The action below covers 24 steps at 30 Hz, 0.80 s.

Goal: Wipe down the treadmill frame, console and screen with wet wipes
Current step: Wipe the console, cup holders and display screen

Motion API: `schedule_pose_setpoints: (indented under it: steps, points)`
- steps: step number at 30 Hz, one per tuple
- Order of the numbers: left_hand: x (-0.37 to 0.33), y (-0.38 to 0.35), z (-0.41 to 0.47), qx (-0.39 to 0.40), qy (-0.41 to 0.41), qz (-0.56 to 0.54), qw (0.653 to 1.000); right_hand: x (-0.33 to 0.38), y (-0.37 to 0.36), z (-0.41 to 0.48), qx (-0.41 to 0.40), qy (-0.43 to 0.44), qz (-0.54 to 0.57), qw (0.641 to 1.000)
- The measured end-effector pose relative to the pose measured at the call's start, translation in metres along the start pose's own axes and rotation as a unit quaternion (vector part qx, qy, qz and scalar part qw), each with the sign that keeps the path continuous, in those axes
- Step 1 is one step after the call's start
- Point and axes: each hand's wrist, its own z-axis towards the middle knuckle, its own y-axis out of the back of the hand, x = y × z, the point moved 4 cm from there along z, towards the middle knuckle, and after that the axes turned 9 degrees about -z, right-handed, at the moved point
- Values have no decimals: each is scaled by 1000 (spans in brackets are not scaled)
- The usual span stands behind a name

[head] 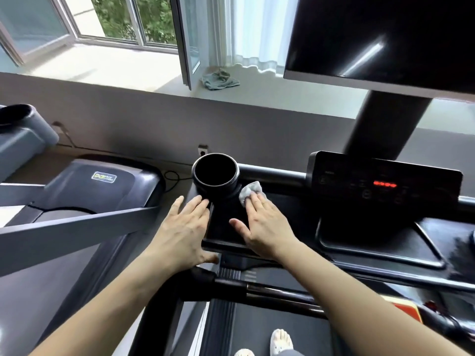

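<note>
A black treadmill console (pixel 383 191) with a red lit display stands at the right, under a large dark screen (pixel 385 34) on a thick post. At the console's left end sits a round black cup holder (pixel 215 176) beside a flat black tray (pixel 223 227). My right hand (pixel 264 224) lies flat on the tray, its straight fingers pressing a crumpled white wet wipe (pixel 250 191) against the base of the cup holder. My left hand (pixel 183 232) rests open on the tray's left edge, fingertips touching the cup holder.
A second treadmill (pixel 97 186) stands to the left, its grey handrail (pixel 77 227) slanting close to my left hand. A black handlebar (pixel 270 291) crosses below the console. Behind are a windowsill with a grey cloth (pixel 219 79) and an open window.
</note>
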Motion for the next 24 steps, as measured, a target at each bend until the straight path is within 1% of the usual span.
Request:
schedule_pose_setpoints:
  steps: [1,2,5,6,8,10,14,19,20,22,24]
  points:
    - [-1,0,3,2,2,-1,1000,6,0,6,-5,-19,2,1000]
    - [-1,2,5,7,4,-3,1000,17,-1,8,-8,-21,7,1000]
    - [0,-2,7,22,8,2,1000,60,-10,-12,-15,70,42,997]
    - [1,-4,7,23,6,4,1000,68,-10,-22,0,96,57,994]
    - [4,-4,8,19,3,-11,1000,62,-9,-25,13,111,50,993]
    - [9,-2,11,17,5,-32,999,39,-6,-9,-14,77,27,997]
    - [9,-2,14,11,19,-44,999,-2,1,7,-15,-25,2,1000]
    - [7,-7,13,-20,27,-65,997,8,-4,-10,-34,-153,1,988]
    - [6,-6,14,-26,24,-63,997,16,-6,-5,-27,-150,7,988]
    - [5,-5,15,-22,23,-63,998,36,-8,7,-14,-92,37,995]
    - [5,-5,15,-31,27,-70,997,43,-8,11,-1,-36,40,999]
